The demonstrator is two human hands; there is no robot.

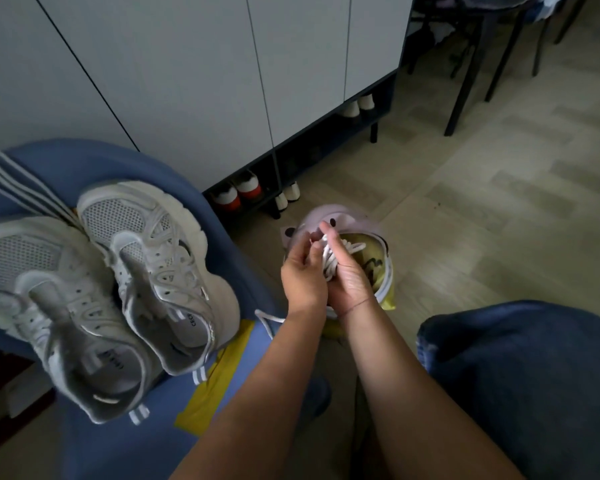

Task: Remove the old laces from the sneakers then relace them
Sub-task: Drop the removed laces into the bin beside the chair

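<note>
Beside white cabinets (187,81), sneakers (160,271) rest, perhaps on upholstery (136,161).

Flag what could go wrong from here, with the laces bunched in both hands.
1. The white laces, wadded between the left hand and right hand, may knot as they are pulled apart.
2. A loose lace end hangs below the left wrist and could snag.
3. The sneakers lie tilted on the blue fabric; a knock might slide them off.
</note>
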